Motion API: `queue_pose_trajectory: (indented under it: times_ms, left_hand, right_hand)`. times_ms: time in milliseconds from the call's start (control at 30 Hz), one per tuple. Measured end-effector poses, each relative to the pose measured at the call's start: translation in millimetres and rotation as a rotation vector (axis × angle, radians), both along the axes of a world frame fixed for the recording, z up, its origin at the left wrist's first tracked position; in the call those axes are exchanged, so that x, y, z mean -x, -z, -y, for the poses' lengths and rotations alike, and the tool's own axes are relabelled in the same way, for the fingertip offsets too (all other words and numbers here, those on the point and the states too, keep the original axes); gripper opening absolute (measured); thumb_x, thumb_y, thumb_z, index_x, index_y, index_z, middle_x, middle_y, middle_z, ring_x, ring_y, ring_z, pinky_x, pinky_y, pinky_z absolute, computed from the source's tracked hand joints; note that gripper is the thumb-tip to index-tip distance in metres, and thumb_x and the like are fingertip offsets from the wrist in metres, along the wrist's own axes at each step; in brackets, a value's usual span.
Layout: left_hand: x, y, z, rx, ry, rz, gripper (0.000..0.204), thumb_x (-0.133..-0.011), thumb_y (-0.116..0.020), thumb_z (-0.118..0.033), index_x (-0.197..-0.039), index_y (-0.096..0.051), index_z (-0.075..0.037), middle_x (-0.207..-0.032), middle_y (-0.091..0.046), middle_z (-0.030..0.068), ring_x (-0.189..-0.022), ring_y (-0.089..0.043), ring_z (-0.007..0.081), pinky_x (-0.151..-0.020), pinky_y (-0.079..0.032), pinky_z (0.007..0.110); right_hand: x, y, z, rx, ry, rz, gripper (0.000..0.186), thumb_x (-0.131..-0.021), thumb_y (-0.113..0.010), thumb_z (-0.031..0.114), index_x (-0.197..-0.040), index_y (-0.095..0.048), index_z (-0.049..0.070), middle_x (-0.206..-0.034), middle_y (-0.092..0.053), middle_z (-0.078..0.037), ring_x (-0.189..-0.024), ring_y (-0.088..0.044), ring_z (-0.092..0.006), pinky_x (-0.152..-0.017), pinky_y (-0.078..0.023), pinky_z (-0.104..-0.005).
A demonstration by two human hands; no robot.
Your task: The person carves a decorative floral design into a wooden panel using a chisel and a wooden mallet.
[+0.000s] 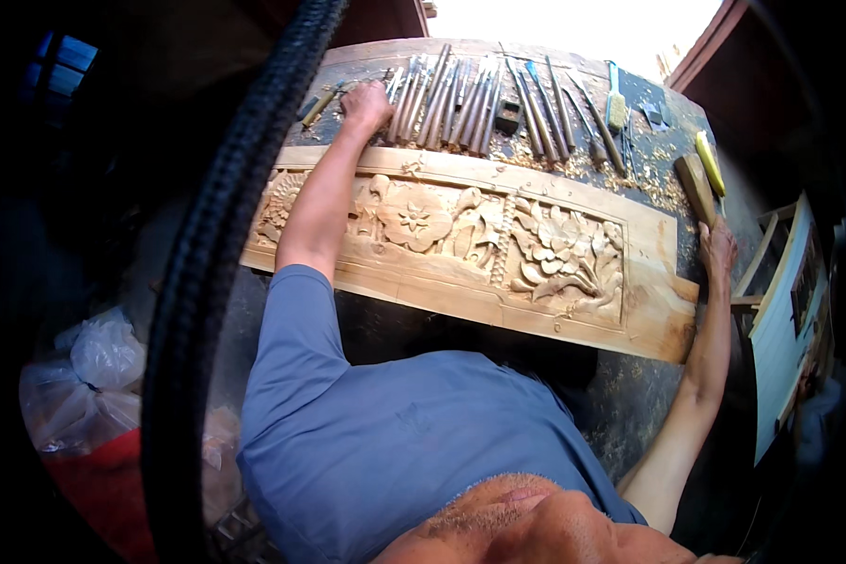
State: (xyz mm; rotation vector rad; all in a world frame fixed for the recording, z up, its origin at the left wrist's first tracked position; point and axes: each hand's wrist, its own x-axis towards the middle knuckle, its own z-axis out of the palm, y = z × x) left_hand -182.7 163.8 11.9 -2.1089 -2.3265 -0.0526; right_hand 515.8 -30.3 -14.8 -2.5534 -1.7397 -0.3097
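My left hand [365, 105] is closed at the left end of a row of chisels [442, 103], over the bench's back part; what its fingers hold is hidden. My right hand [717, 246], at the right, grips the handle of a wooden mallet [694, 180], beside a yellow-backed brush [709, 162]. Between my arms lies a long, pale wooden panel [658, 310] carved in relief with a flower [414, 218] and leafy forms [555, 244]. My left forearm crosses it, hiding part of the carving.
The dark workbench [658, 132] carries wood shavings, a small black block [508, 117] and a pale green brush [616, 99]. A pale board on a frame [775, 376] stands at right. Plastic bags [99, 376] lie on red material [94, 489] at left. A thick black cord crosses the view's left.
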Motion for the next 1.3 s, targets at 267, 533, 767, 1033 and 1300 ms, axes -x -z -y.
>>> queue_pose_trajectory:
  times_ms: [267,533,767,1033,1300]
  left_hand:
    - [2,-14,13,-0.056,-0.146,-0.005,0.036,-0.084,-0.062,-0.025,-0.109,-0.078,-0.004,-0.114,-0.075,0.0233,-0.108,-0.073,0.0384,-0.092,-0.056,0.048]
    - [-66,-56,77,-0.651,0.259,0.737,0.02,-0.094,-0.074,-0.022,-0.103,-0.079,-0.005,-0.077,-0.076,0.0039,-0.066,-0.071,0.0115,-0.059,-0.055,0.027]
    - [-145,-38,71,-0.541,0.368,0.978,0.012,-0.087,-0.077,-0.013,-0.095,-0.079,-0.004,-0.075,-0.076,0.0036,-0.064,-0.07,0.0083,-0.061,-0.055,0.024]
    - [-153,-31,68,-0.493,0.349,0.758,0.014,-0.083,-0.081,-0.018,-0.093,-0.081,-0.008,-0.078,-0.077,0.0023,-0.068,-0.07,0.009,-0.066,-0.056,0.024]
    - [-137,-17,41,-0.49,0.383,0.813,0.01,-0.085,-0.078,-0.013,-0.092,-0.08,-0.006,-0.07,-0.072,-0.0019,-0.059,-0.064,0.0032,-0.053,-0.052,0.02]
  right_hand:
    - [17,-33,75,-0.5,-0.019,-1.635,0.041,-0.102,-0.065,0.04,-0.124,-0.061,0.005,-0.089,-0.061,-0.002,-0.061,-0.052,-0.0092,-0.056,-0.046,-0.0246]
    - [132,-3,174,-0.772,-0.101,-2.127,0.044,-0.104,-0.063,0.035,-0.129,-0.051,0.001,-0.095,-0.057,-0.008,-0.08,-0.056,-0.0152,-0.076,-0.049,-0.0291]
    - [176,-9,159,-0.816,-0.121,-1.815,0.02,-0.098,-0.066,0.017,-0.106,-0.061,-0.001,-0.089,-0.064,-0.011,-0.077,-0.061,-0.0181,-0.073,-0.053,-0.0312]
    - [176,-15,163,-0.767,-0.11,-1.885,0.022,-0.098,-0.064,0.017,-0.107,-0.061,-0.003,-0.087,-0.064,-0.012,-0.077,-0.062,-0.0184,-0.073,-0.053,-0.0318]
    - [177,-17,161,-0.736,-0.146,-1.88,0.021,-0.097,-0.064,0.014,-0.107,-0.062,-0.004,-0.087,-0.065,-0.013,-0.077,-0.064,-0.0189,-0.073,-0.055,-0.032]
